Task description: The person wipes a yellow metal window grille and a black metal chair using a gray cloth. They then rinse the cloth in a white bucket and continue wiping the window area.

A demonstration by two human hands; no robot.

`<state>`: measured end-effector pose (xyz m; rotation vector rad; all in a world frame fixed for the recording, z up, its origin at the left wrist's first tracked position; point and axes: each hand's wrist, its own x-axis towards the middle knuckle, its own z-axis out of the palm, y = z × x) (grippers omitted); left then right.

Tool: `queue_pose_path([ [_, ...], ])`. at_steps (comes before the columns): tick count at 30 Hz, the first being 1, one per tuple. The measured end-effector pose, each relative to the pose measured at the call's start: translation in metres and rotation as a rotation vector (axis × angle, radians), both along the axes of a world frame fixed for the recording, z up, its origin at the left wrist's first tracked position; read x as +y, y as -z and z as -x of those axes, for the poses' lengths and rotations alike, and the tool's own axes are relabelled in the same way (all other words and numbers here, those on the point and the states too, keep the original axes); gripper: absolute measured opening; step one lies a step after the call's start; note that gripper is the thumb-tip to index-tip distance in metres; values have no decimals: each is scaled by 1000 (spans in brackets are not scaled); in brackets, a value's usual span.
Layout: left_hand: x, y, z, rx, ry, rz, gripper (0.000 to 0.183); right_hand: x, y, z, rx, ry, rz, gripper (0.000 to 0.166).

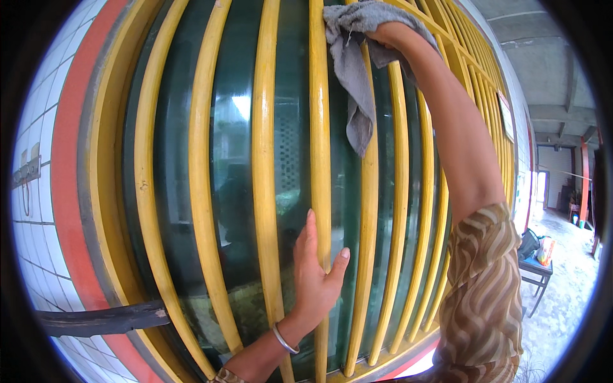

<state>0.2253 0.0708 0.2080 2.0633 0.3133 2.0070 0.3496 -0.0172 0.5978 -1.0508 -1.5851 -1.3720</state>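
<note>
My right hand [389, 36], raised to the upper right, grips a grey cloth [353, 76]. Much of the cloth drapes over the yellow window bars [319, 143], and one long end hangs down in front of them. The fingers of this hand are partly hidden by the cloth. Lower down, my left hand [316, 280] lies against one bar with thumb and fingers apart, holding nothing. A silver bangle [285, 340] circles its wrist. Behind the bars is dark window glass [232, 182] with bright reflections.
A dark wooden bar [103, 320] juts in at lower left, before white wall tiles [36, 268] and a red painted border [72, 167]. Rightward, a small table [536, 268] carries a dark container and a bag on the pale floor [570, 287].
</note>
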Motion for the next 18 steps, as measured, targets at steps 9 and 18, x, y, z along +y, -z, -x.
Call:
queue_pose_path([
  [9,-4,-2,-3,-46,83,70,80,11,4,-36,120,99,-20,48],
  [18,-12,-3,1,-19,87,147,83,-3,-40,13,558,85,190,34],
])
